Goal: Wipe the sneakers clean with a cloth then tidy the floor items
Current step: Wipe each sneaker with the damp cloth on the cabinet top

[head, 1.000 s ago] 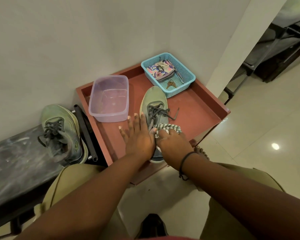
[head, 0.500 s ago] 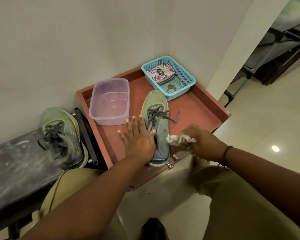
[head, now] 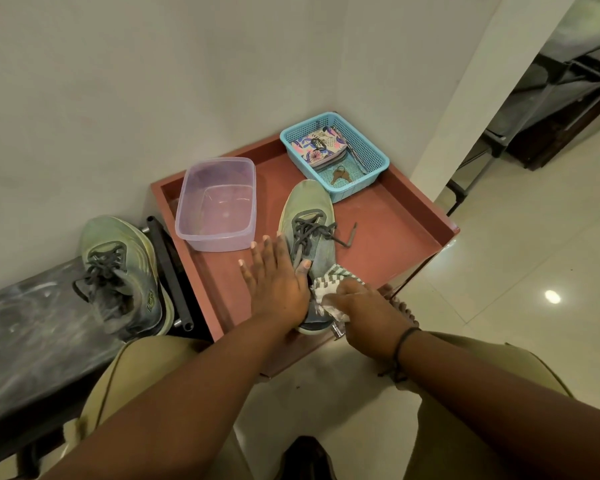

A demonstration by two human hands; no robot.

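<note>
A green sneaker (head: 309,216) with dark laces lies on the red-brown tray table (head: 395,223), toe pointing away from me. My left hand (head: 278,278) presses flat on the sneaker's left side, fingers straight, thumb at the shoe's opening. My right hand (head: 364,310) grips a striped white-and-green cloth (head: 326,282) against the sneaker's heel side. The second green sneaker (head: 122,271) sits on the dark bench (head: 21,334) at the left, apart from both hands.
A clear plastic tub (head: 219,206) holding some water stands at the tray's back left. A blue mesh basket (head: 364,150) with a patterned pouch and keys sits at the back right. White walls close in behind; glossy tiled floor (head: 516,271) opens to the right.
My right hand with the cloth swung out to the right of the sneaker, then came back against its heel side. My left hand stayed pressed on the shoe.
</note>
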